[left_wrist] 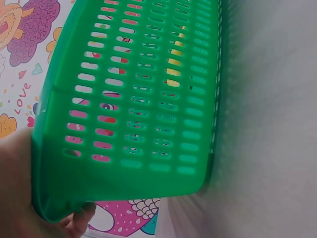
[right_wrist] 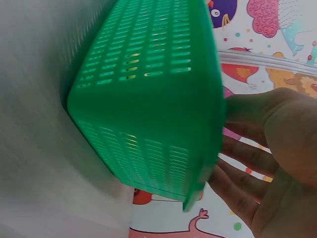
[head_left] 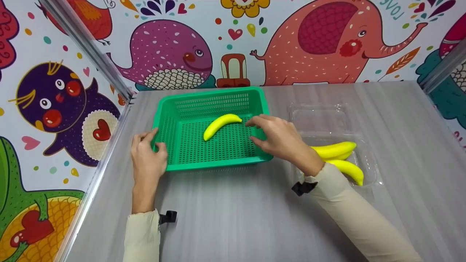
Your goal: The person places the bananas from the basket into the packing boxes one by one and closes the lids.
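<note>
One green basket [head_left: 213,127] sits on the grey tabletop [head_left: 233,211], towards the back and left of centre. One banana [head_left: 221,124] lies loose on its slotted floor, curved, with one end near the back right and the other pointing towards the middle.

The left hand [head_left: 147,156] grips the basket's front left corner, thumb curled over the rim and fingers on the outer wall; the left wrist view shows the same corner close up, the palm [left_wrist: 20,198] pressed against the green plastic. The right hand [head_left: 278,136] hovers over the basket's right side, fingers spread and loosely bent, holding nothing. Its fingertips are just beside the banana's end but apart from it. In the right wrist view the fingers [right_wrist: 247,158] lie open beside the basket's wall, and it is hard to tell whether they brush the rim.

Right of the basket lies one clear plastic box [head_left: 327,120], open, its lid flat towards the back. Two more bananas [head_left: 336,150] rest in its front half, one overlapping the other, partly hidden behind the right forearm. That makes three bananas in all.

Both arms wear pale sleeves, each with a black strap clip at the wrist. Cartoon-animal wallpaper covers the walls round the tabletop.
</note>
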The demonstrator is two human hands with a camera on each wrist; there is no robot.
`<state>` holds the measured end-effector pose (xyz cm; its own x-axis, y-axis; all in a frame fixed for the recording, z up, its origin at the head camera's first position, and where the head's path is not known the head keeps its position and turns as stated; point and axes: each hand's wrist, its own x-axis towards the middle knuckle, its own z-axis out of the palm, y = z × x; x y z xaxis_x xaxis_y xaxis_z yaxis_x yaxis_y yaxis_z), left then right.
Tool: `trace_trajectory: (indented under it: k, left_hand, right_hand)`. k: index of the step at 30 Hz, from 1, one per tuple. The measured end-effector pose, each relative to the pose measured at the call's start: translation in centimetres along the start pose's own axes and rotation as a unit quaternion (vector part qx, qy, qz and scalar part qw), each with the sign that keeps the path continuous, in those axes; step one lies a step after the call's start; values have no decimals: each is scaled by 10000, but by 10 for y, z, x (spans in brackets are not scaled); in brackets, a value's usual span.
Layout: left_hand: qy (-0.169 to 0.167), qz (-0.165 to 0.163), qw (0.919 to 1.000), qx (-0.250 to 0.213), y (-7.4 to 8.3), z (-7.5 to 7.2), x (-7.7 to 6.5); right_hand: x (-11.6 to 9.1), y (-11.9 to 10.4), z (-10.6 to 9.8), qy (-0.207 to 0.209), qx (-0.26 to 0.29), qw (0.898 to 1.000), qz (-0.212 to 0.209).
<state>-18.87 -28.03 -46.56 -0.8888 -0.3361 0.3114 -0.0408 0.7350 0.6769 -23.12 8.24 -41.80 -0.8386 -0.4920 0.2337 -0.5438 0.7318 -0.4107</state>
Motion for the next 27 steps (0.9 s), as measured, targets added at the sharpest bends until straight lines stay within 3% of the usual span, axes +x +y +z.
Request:
trace_trajectory:
  k: [15, 27]
  left_hand:
    - [6, 2, 10000, 3, 1, 1, -1]
    - [-97, 53, 9999, 109, 2, -2, 1]
  right_hand:
    - [23, -18, 21, -447, -65, 9988, -170]
    - [34, -16, 29, -719, -42, 9973, -126]
